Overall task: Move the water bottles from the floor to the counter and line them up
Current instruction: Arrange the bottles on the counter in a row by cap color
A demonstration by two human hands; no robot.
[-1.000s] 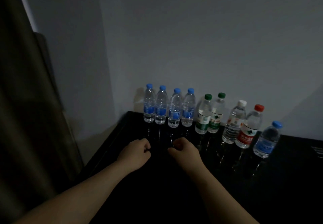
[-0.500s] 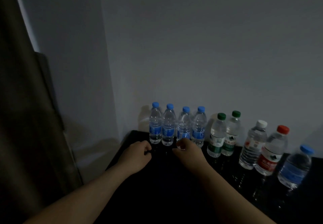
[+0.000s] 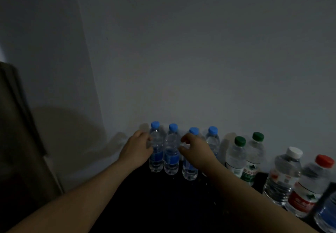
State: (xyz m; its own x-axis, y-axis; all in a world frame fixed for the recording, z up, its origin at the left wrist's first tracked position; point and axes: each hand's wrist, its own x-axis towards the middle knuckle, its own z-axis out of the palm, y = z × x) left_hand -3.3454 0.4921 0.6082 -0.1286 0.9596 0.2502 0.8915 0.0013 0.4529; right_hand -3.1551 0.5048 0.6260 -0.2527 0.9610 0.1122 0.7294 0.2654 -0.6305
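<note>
Several water bottles stand in a row along the wall on the dark counter. From the left come four blue-capped ones: the first blue-capped bottle, a second, a third and a fourth. Two green-capped bottles follow, then a white-capped bottle, a red-capped bottle and a blurred blue bottle at the right edge. My left hand is at the first bottle's left side, fingertips touching it. My right hand hovers in front of the third bottle, fingers curled and apart.
A pale wall rises directly behind the bottles and meets a side wall at the left corner. A dark brown curtain or panel hangs at the far left beside the counter's end. The room is dim.
Both hands have lifted off the counter and moved forward to the blue-capped bottles, their fists loosening. The view has moved closer and tilted up.
</note>
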